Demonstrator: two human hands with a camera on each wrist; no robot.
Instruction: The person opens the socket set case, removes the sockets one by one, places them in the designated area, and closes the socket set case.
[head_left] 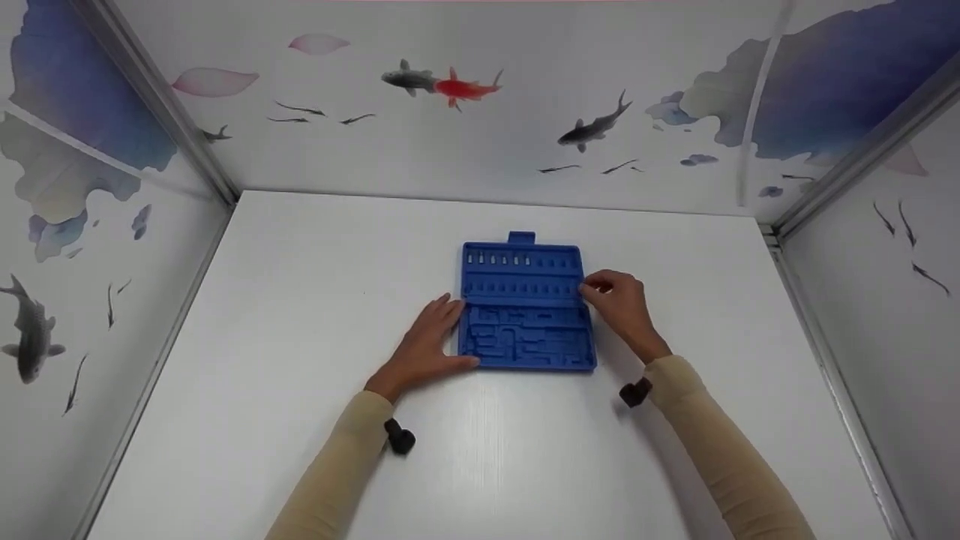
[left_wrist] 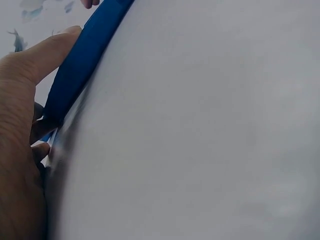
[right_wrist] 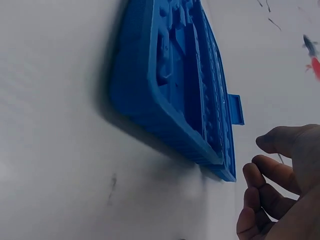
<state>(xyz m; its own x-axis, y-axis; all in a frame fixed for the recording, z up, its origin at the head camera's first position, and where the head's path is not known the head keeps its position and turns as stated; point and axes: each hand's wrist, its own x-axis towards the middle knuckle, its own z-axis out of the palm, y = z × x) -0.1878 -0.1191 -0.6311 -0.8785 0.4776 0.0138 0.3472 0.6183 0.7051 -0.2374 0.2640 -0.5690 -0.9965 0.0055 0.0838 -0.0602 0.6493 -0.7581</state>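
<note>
An opened blue plastic tool case point(head_left: 527, 302) lies flat on the table, its latch tab point(head_left: 521, 238) pointing away from me. Several small silver bits point(head_left: 504, 260) stand in the left part of its top row of slots; the molded recesses of the near half show bare blue. My left hand point(head_left: 422, 351) rests spread at the case's left side, with the thumb along the near edge, as the left wrist view also shows. Beside the right edge is my right hand point(head_left: 624, 306), fingers loosely bent. In the right wrist view the thumb point(right_wrist: 275, 140) stands apart from the fingers, with nothing between them.
The white table point(head_left: 300, 285) extends around the case. Printed wall panels point(head_left: 517, 157) with fish and petals enclose its back and both sides, with metal rails point(head_left: 832, 382) along the corners. A small black device point(head_left: 403, 439) sits at each wrist.
</note>
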